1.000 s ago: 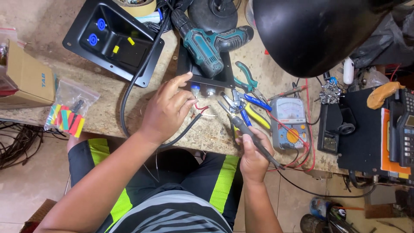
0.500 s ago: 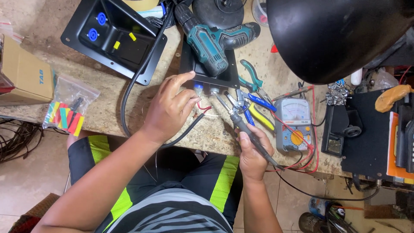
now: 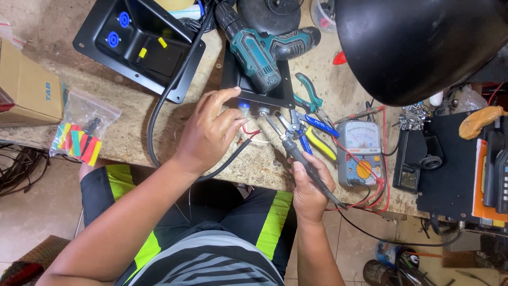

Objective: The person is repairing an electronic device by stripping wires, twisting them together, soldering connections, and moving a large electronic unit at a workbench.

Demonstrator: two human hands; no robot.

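Wrapped fully around the dark handle of a soldering iron (image 3: pixel 304 164), the right hand (image 3: pixel 308 191) held it like a pen low centre-right of the frame, tip angled up toward the blue connectors on a black metal panel (image 3: pixel 256 95). Rigid and light, the iron probably handled easily, but only its handle looked safe to hold. At centre frame the left hand (image 3: pixel 209 132) curled loosely, fingertips pinching thin red and white wires (image 3: pixel 253 132) just beside those connectors; limp and fine, they would likely need holding close to their ends. A teal cordless drill (image 3: pixel 259 45) lay on the panel, and an analog multimeter (image 3: pixel 359 153) sat to the right.
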